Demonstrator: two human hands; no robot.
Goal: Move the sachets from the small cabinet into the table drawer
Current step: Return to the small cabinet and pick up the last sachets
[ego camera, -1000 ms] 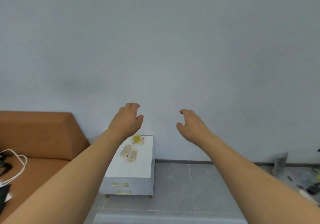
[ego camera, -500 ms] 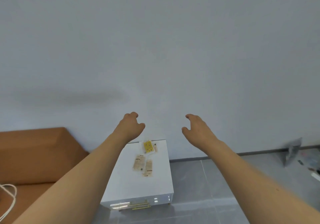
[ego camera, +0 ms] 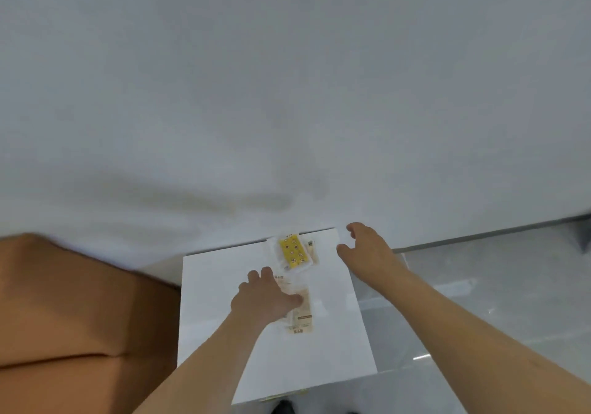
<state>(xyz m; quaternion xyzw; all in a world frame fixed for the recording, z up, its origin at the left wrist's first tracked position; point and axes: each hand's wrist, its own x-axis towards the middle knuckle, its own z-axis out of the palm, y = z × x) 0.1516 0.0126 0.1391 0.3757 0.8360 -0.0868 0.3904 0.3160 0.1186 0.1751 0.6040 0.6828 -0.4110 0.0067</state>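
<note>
smooth white cabinet top (ego camera: 224, 285), glossy floor tiles (ego camera: 479, 285), crinkly sachets (ego camera: 292, 250)

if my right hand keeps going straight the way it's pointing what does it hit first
Probably the wall. The right hand points past the cabinet top's back right corner, right of the yellow sachet; depth is unclear.

Small cabinet (ego camera: 224, 317): plain white top. Rear sachet (ego camera: 291, 251): yellow panel with small dark dots, white border. Front sachets (ego camera: 302, 316): pale beige with brown print. Sofa (ego camera: 80, 317): tan-orange. Wall (ego camera: 287, 94): light grey. Floor (ego camera: 479, 285): glossy grey tile.
</note>
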